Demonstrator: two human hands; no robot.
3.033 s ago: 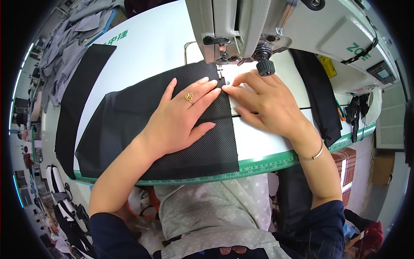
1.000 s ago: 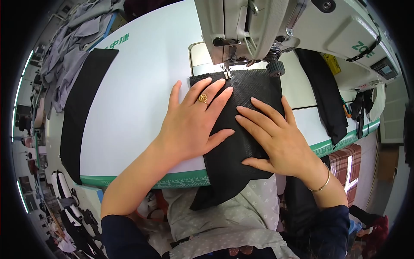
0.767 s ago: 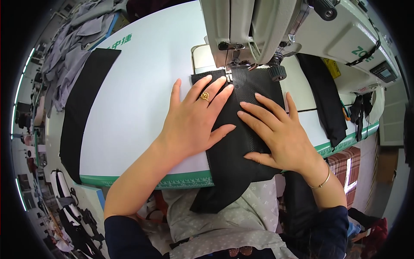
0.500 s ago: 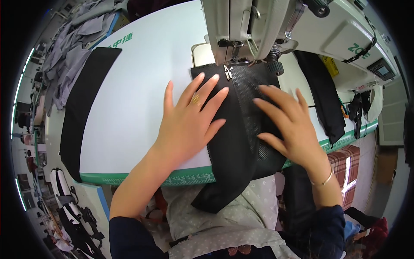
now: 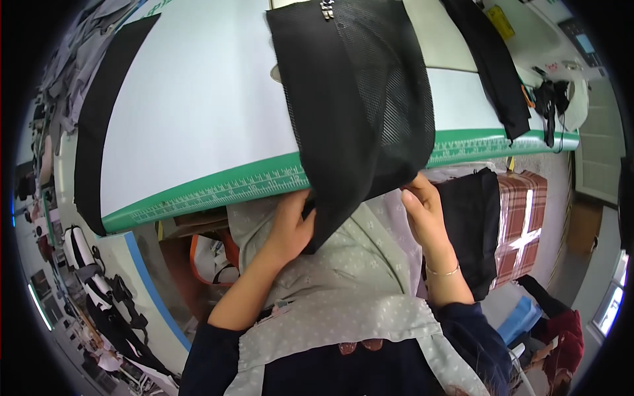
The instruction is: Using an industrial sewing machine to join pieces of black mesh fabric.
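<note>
A black fabric piece (image 5: 323, 125) with a mesh panel (image 5: 399, 105) hangs from the sewing table over its front edge, toward my lap. Its far end lies under a metal presser foot (image 5: 327, 9). Below the table edge, my left hand (image 5: 290, 228) is closed on the lower left side of the cloth, its fingertips partly hidden behind the hanging corner. My right hand (image 5: 424, 208) pinches the lower right edge between thumb and fingers.
A green ruler strip (image 5: 218, 191) lines the white table's (image 5: 198, 99) front edge. Long black strips lie at the left (image 5: 109, 119) and right (image 5: 492, 72). Folded black cloth (image 5: 469, 221) hangs beside a plaid box (image 5: 522, 224). Grey cloth (image 5: 79, 72) is heaped far left.
Both hands have come off the tabletop toward me, down to the fabric's near end below the edge. The view has shifted, so the machine head is mostly out of the picture.
</note>
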